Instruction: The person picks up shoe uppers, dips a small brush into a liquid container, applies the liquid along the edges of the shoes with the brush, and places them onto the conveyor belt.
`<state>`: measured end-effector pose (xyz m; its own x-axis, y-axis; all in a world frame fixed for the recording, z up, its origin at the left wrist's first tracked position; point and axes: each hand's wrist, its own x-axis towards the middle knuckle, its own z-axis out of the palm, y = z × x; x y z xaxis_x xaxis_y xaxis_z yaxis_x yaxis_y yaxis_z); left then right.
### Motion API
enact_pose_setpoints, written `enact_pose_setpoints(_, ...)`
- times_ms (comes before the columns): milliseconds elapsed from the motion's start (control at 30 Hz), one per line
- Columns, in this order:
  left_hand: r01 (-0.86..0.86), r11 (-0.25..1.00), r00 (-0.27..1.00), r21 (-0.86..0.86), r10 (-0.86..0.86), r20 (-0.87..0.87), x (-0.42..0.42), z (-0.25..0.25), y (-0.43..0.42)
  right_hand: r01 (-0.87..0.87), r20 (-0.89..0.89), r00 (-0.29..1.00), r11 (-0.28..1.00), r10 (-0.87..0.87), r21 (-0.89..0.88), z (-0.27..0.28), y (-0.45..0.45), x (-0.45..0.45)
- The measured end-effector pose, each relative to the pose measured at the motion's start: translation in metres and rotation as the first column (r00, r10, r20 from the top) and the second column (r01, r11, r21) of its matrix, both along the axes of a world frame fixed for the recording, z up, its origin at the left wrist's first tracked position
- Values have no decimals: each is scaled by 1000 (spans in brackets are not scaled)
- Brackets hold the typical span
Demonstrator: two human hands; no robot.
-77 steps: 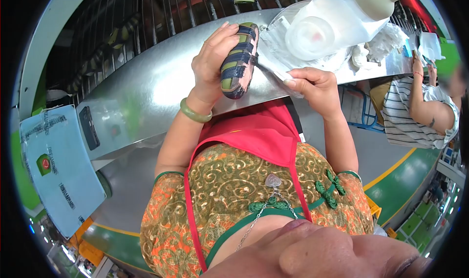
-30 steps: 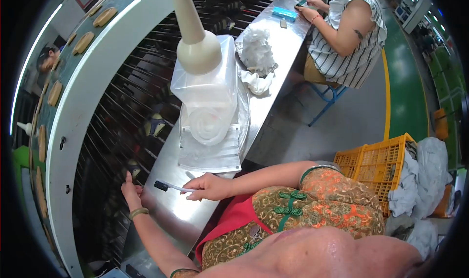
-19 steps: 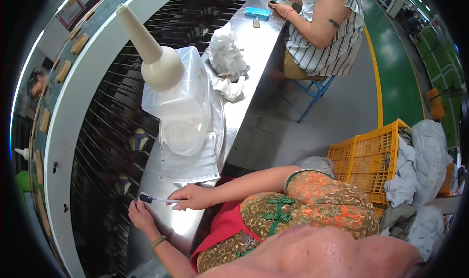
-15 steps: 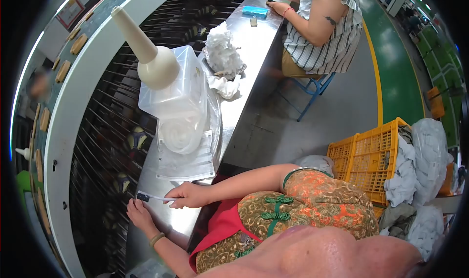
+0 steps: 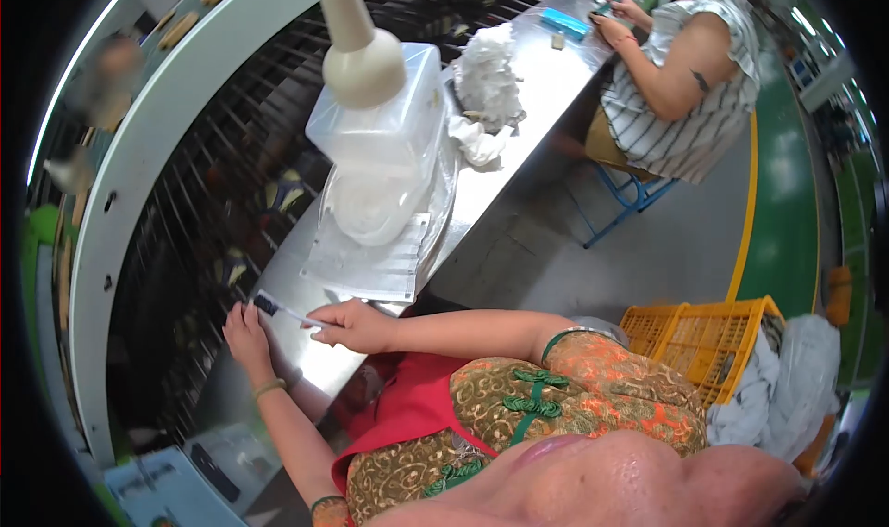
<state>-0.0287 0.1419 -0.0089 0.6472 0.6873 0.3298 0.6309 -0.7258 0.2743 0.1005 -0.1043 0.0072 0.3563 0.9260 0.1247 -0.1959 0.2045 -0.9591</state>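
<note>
My left hand (image 5: 246, 336), a bangle at its wrist, rests at the rack-side edge of the metal table (image 5: 495, 180). Its fingers are stretched out close together, and nothing shows in them. My right hand (image 5: 354, 327) pinches the pale handle of a brush (image 5: 287, 312). The brush's dark head is beside my left fingertips; whether they touch is unclear. Up the table stand a translucent container (image 5: 421, 92) and a cream bottle with a long nozzle (image 5: 364, 69). A white patterned sheet (image 5: 366, 263) lies below them. Dark sandals (image 5: 230, 268) sit on the rack beyond my left hand.
A metal-rod rack (image 5: 199, 212) runs along the table behind a white curved frame (image 5: 139, 156). White crumpled material (image 5: 489, 78) lies farther up. A co-worker (image 5: 681, 87) sits at the far end. Yellow crates (image 5: 708, 342) stand at right, and a blue box (image 5: 162, 490) at lower left.
The view has turned and shifted, bringing the blue box into sight. Earlier my left hand held a sandal; now no sandal is in it. The brush remains in my right hand.
</note>
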Motion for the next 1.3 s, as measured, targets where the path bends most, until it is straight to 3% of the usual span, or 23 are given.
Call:
enact_pose_setpoints(200, -3, 996, 1000, 86, 3, 8, -3, 7, -10, -32, -128, 991, 998, 39, 56, -5, 1, -5)
enact_pose_setpoints(300, -24, 1000, 1000, -3, 24, -7, -3, 2, -3, -20, -46, 999, 1000, 21, 19, 2, -3, 0)
enact_pose_setpoints(733, -15, 1000, 999, -9, 15, -37, -8, 2, -2, -11, -38, 999, 999, 13, 37, 5, -3, 0)
enact_pose_setpoints(833, -12, 996, 995, -89, 20, 93, -14, -2, -11, -27, -90, 996, 999, 28, 17, 9, -4, 0)
enact_pose_setpoints(933, 113, 993, 968, 24, -115, 224, -23, -2, -32, -21, -101, 995, 1000, 23, 17, 3, 1, -1)
enact_pose_setpoints(967, 104, 914, 928, -393, 53, 368, -24, 21, -56, -19, -98, 995, 1000, 20, 11, 3, 2, -1)
enact_pose_setpoints(1000, 151, 663, 868, -733, 266, 419, -26, 41, -74, -3, -105, 994, 1000, 6, 21, 3, 3, -2)
enact_pose_setpoints(1033, 309, 596, 808, -742, 248, 535, -33, 48, -82, 10, -111, 994, 1000, -7, 29, 3, 4, -3)
enact_pose_setpoints(1067, 460, 519, 728, -720, 244, 641, -40, 57, -90, 5, -105, 994, 1000, -3, 19, 5, 4, -3)
enact_pose_setpoints(1100, 703, 437, 584, -562, 98, 806, -39, 77, -104, 12, -79, 997, 1000, -12, -2, 8, 3, -2)
enact_pose_setpoints(1133, 703, 436, 578, -562, 111, 808, -36, 97, -115, 16, -54, 998, 1000, -18, -24, 9, 3, -2)
enact_pose_setpoints(1200, 951, 245, 252, -187, -266, 930, -24, 138, -136, 10, -46, 999, 1000, -11, -10, 4, 6, -2)
enact_pose_setpoints(1233, 949, 251, 253, -189, -255, 933, -17, 155, -149, 16, -44, 999, 1000, -16, -14, 4, 6, -2)
enact_pose_setpoints(1300, 998, 5, 59, -60, -329, 943, 2, 182, -167, 21, -82, 996, 1000, -20, 8, 3, 6, -3)
